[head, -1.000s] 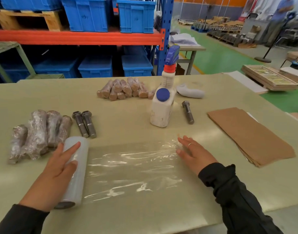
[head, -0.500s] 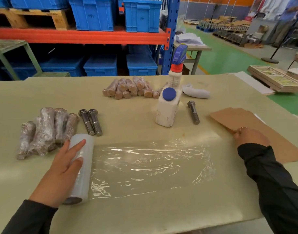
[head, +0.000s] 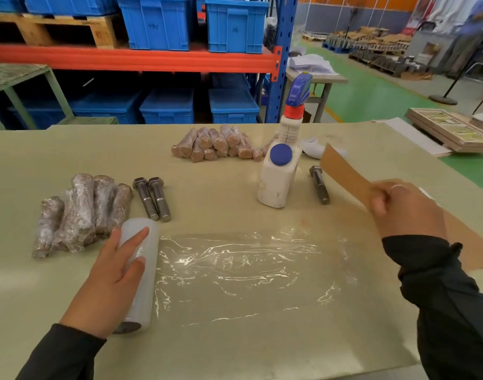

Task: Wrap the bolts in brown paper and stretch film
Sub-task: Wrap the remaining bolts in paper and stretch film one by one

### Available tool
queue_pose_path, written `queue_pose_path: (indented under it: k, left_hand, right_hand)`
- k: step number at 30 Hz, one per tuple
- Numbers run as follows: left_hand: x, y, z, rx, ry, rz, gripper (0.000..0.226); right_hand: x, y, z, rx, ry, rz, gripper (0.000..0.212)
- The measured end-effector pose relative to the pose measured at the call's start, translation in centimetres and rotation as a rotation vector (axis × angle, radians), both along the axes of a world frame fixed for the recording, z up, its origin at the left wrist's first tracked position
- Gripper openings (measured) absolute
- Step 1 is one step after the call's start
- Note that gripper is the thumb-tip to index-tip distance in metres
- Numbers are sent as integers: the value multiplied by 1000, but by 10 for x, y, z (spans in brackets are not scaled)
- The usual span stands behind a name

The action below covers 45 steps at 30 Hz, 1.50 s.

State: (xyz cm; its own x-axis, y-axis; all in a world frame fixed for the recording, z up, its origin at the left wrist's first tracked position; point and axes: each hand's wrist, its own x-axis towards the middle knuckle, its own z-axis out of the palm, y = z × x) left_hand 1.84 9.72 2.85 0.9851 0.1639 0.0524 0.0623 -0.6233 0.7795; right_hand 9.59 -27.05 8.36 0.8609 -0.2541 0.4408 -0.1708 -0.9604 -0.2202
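Observation:
My left hand rests with straight fingers on the stretch film roll, which lies at the left end of a sheet of film spread flat on the table. My right hand pinches a sheet of brown paper and holds it lifted above the paper stack. Two bare bolts lie side by side behind the roll. A third bolt lies right of the spray bottle.
A white spray bottle stands behind the film. Film-wrapped bolts lie at the left, paper-wrapped bolts at the back. A white object lies behind the bottle. Blue crates fill the rack beyond the table.
My right hand left the film's right edge, reached the paper stack and has lifted one brown sheet off it. My left hand stayed on the roll.

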Motion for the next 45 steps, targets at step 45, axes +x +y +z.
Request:
queue_pose_path:
  k: [45]
  left_hand:
    - [154, -33, 53, 979, 345, -202, 40]
  right_hand:
    - [-19, 115, -57, -18, 760, 385, 39]
